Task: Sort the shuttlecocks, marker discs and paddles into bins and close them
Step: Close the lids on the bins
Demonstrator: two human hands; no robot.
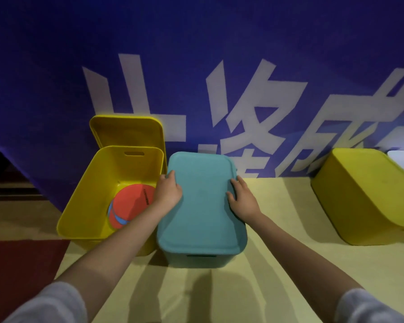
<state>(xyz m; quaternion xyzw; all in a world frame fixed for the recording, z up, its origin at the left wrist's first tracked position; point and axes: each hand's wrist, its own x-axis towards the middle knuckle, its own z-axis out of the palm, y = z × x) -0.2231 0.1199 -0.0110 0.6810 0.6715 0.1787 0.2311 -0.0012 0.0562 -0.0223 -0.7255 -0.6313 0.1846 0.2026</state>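
Pressing down on teal lid (202,201) from both sides: left hand (168,193) at left edge, fingers curled over rim, thumb out of sight; right hand (243,200) at right edge, fingers spread fairly straight and flat along lid's border. Lid between the two hands, seated on teal bin (196,259), standing on pale yellow table (278,264). Just beside it on left, touching or nearly so, open yellow bin (84,201) holding orange marker discs (131,203) with blue showing at their edge; yellow lid (126,130) upright behind it against blue banner (219,54). Well apart to right, closed yellow bin (364,197), tilted in wide-angle view.
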